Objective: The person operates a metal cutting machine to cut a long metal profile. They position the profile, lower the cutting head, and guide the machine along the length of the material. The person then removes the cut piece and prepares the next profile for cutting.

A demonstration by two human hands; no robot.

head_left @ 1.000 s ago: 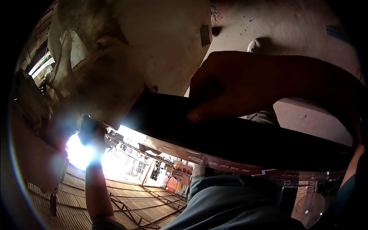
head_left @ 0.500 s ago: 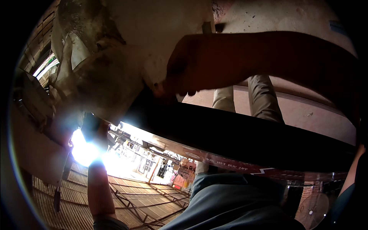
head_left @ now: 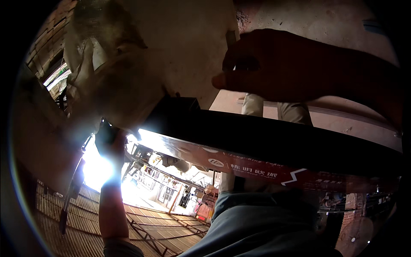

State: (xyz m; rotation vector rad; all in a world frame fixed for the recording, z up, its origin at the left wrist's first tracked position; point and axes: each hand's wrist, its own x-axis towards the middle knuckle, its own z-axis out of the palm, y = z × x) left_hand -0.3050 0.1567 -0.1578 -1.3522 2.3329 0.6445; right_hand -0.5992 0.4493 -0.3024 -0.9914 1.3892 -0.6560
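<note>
A long, dark bar (head_left: 274, 137) with a square-looking near end lies across the middle. Its lower face carries a red printed film (head_left: 257, 171). Above the bar's left end, clear of it, is my right hand (head_left: 274, 64); its fingers are curled, the thumb stands apart from them, and nothing shows between. A small tan strip (head_left: 231, 39) is close to its fingertips. My left hand (head_left: 113, 143) reaches up at the left, by the bar's left end. Glare and shadow hide its fingers and anything they hold. Crumpled pale sheeting (head_left: 124, 81) covers the area above.
Pale trouser legs (head_left: 252, 105) show beyond the bar, and grey-blue cloth (head_left: 239, 222) is below it. A thin dark rod (head_left: 64, 218) hangs at the left. Corrugated roofing (head_left: 171, 218) and a round fan-like shape (head_left: 355, 235) lie farther off.
My right hand has come away from the bar's left end, moving right and slightly up, with its thumb parting from its fingers. The bar's end now shows. My left hand has barely moved.
</note>
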